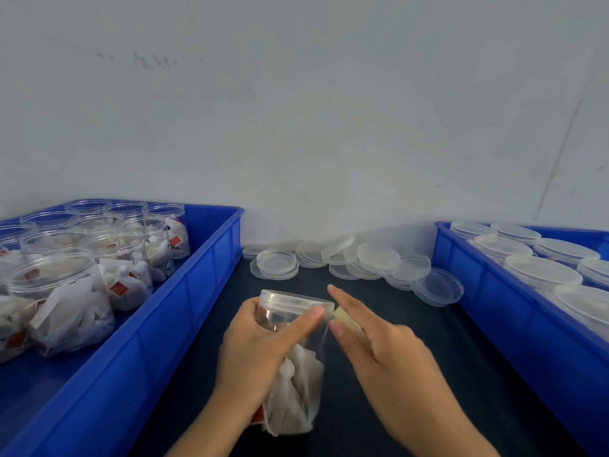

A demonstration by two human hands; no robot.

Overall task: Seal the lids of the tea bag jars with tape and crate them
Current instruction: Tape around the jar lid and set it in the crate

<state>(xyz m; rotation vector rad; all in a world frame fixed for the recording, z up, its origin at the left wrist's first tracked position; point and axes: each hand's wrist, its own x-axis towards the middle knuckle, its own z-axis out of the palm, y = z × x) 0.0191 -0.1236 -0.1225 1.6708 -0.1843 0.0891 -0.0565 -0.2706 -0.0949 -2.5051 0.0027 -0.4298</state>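
Currently your left hand (263,351) grips the jar (295,354), lid (295,300) pointing away. Your right hand (389,351) pinches tape (344,316) just right of that lid.

No readable text anywhere.
We find only small red tags (119,289) on the tea bags inside the left blue crate (184,311); whatever is printed on them is too small and blurred for us to read.
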